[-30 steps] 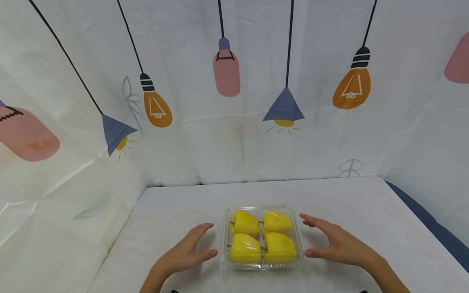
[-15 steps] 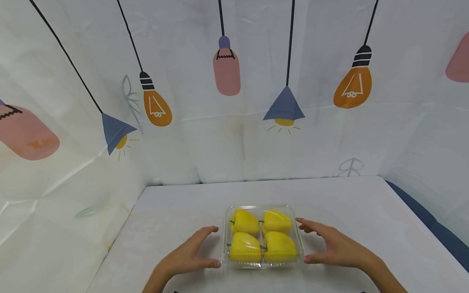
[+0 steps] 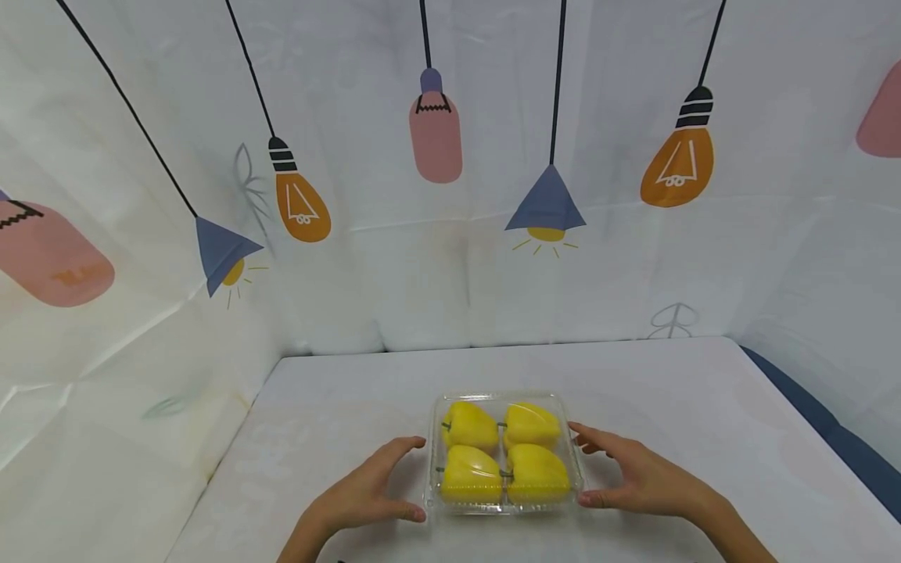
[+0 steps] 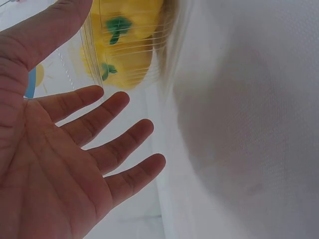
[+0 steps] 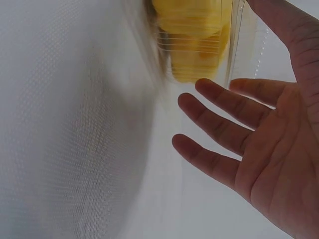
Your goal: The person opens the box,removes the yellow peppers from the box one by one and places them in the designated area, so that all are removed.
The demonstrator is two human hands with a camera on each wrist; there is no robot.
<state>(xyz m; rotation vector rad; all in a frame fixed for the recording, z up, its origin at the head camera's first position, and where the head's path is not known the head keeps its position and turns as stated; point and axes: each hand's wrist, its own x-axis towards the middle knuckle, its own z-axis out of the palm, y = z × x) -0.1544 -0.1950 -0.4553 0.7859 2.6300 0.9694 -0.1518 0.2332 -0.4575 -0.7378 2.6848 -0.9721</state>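
A clear plastic clamshell box [image 3: 486, 510] lies on the white table, with several yellow bell peppers [image 3: 470, 475] inside in two rows. My left hand [image 3: 359, 494] is at the box's left side, thumb and fingers spread apart, fingertips close to the wall. On the opposite side my right hand [image 3: 644, 475] is spread the same way, its thumb and index tip right at the box's edge. In the left wrist view, green pepper stems [image 4: 118, 27] show through the ribbed wall beyond the straight fingers [image 4: 112, 117]. The right wrist view has the palm facing the box, fingers [image 5: 214, 119] extended.
The white tabletop [image 3: 338, 391] stretches behind and beside the box. A pale curtain [image 3: 394, 289] printed with lamps and bulbs hangs behind the table and along the left. Dark blue material [image 3: 795, 399] shows past the table's right edge.
Both hands have moved inward toward the box, the left one rightward and the right one leftward. The box and the peppers stay in place.
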